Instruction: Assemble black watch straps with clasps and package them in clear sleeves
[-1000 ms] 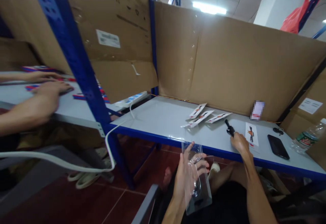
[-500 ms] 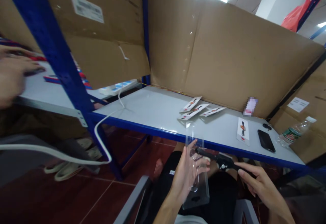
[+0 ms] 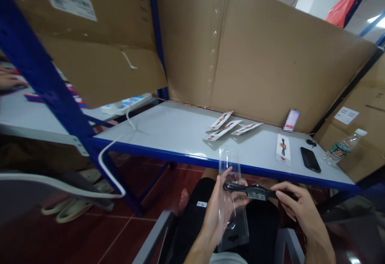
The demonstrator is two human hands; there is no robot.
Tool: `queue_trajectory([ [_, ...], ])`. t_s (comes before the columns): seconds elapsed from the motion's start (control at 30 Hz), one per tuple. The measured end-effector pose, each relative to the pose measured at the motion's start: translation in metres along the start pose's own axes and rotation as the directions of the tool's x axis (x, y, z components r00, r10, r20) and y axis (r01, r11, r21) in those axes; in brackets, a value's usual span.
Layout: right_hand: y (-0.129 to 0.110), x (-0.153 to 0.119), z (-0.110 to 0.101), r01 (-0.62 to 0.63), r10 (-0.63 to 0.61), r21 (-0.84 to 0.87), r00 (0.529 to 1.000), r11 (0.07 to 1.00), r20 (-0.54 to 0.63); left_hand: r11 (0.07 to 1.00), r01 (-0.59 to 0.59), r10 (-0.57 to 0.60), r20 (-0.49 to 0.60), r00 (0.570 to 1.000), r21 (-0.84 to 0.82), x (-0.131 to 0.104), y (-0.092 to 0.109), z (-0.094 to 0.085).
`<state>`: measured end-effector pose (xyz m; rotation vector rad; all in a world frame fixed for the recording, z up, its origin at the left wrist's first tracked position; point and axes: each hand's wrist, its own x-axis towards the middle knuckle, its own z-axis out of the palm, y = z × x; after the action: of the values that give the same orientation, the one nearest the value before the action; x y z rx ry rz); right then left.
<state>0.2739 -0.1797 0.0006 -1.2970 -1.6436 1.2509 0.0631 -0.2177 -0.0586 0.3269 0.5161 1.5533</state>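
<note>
A clear plastic blister package (image 3: 233, 224) rests in my left hand (image 3: 219, 206), whose fingers wrap round it above my lap. My right hand (image 3: 296, 204) pinches one end of a black two-handled tool (image 3: 257, 192) with a metal piece in its middle. The tool lies roughly level, and its other end is over the package near my left fingers. Printed cards (image 3: 224, 129) showing a similar tool lie in a loose group on the grey table (image 3: 174, 125). Another such card (image 3: 283, 150) lies farther right.
A black phone (image 3: 310, 159), a plastic bottle (image 3: 344, 148) and a small black item (image 3: 311, 142) are at the table's right. A white cable (image 3: 105, 156) hangs from a power strip (image 3: 129, 103). Another person's hand (image 3: 10, 80) shows at far left. Cardboard walls (image 3: 270, 55) stand behind.
My right hand has turned the tool from a slant to nearly level, with its metal piece now facing me. The view has shifted, and the other person's hand shows less at the left edge.
</note>
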Motion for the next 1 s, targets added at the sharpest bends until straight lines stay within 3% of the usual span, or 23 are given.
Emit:
queue_trajectory([
  [0.13, -0.001, 0.002, 0.001, 0.050, -0.020, 0.196, 0.988, 0.979, -0.154, 0.999, 0.038, -0.037, 0.042, 0.998, -0.024, 0.000, -0.002, 0.002],
  [0.27, -0.003, 0.005, -0.001, 0.141, 0.003, 0.341, 0.921, 0.930, -0.389, 0.997, 0.074, -0.071, 0.097, 0.993, -0.031, 0.000, -0.002, 0.000],
  [0.33, -0.003, 0.006, -0.003, 0.168, 0.003, 0.358, 0.902, 0.918, -0.431, 0.993, 0.115, -0.111, 0.114, 0.987, -0.027, 0.000, -0.002, 0.000],
  [0.67, 0.001, 0.026, 0.009, 0.036, 0.039, 0.344, 0.977, 0.938, -0.209, 0.960, 0.273, -0.279, 0.145, 0.949, 0.057, 0.003, -0.026, 0.002],
  [0.87, 0.006, 0.042, 0.008, -0.008, 0.010, 0.265, 1.000, 0.964, -0.007, 0.891, 0.446, -0.453, 0.243, 0.858, 0.084, 0.003, -0.045, 0.002],
  [1.0, 0.006, 0.055, 0.013, 0.042, -0.042, 0.102, 0.999, 0.994, -0.001, 0.856, 0.510, -0.514, 0.247, 0.821, 0.086, -0.003, -0.049, 0.005],
])
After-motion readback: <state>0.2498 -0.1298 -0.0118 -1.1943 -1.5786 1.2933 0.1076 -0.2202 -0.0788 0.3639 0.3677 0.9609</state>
